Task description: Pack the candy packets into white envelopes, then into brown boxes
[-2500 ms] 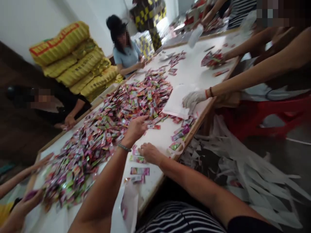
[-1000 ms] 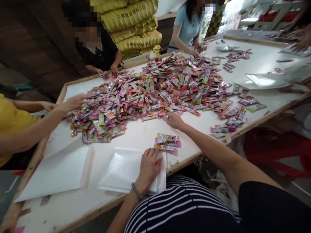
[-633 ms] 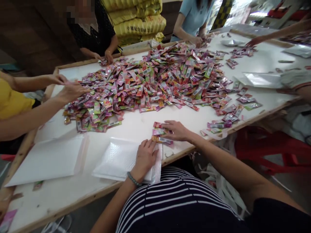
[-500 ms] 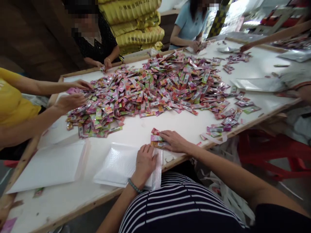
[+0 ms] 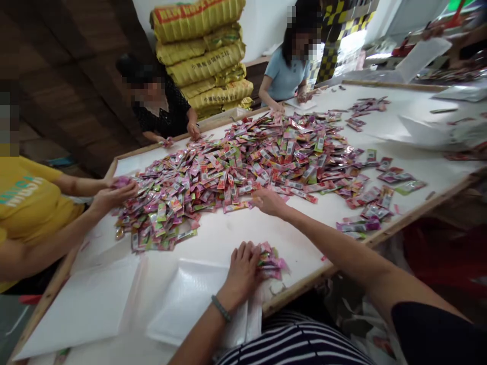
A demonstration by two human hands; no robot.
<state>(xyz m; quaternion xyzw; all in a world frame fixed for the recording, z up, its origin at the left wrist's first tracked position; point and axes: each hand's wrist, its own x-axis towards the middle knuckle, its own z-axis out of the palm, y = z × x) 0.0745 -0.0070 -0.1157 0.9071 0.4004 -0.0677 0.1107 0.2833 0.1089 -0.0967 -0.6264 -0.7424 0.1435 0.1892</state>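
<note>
My left hand [image 5: 243, 271] rests at the table's near side, its fingers closed over a small bunch of pink, purple and green sachets [image 5: 272, 263]. Beneath its wrist lies a white bubble mailer [image 5: 190, 294]; a bead bracelet [image 5: 220, 308] circles that wrist. At the near edge of the big heap of sachets [image 5: 247, 162], my right hand [image 5: 269, 203] has its fingers curled together around the end of one sachet [image 5: 238, 206]. Its fingertips are slightly blurred.
Another white mailer [image 5: 83, 304] lies at left. Across the table, people in yellow [image 5: 34, 203], black [image 5: 167, 114] and light blue [image 5: 287, 76] handle sachets. Loose sachets [image 5: 365, 223] lie at right along the wooden edge [image 5: 384, 233]. Yellow sacks [image 5: 205, 61] stand behind.
My right hand has left the sachets beside my left hand and reached forward to the heap. My left hand has shifted right onto the bunch. The camera view has tilted up.
</note>
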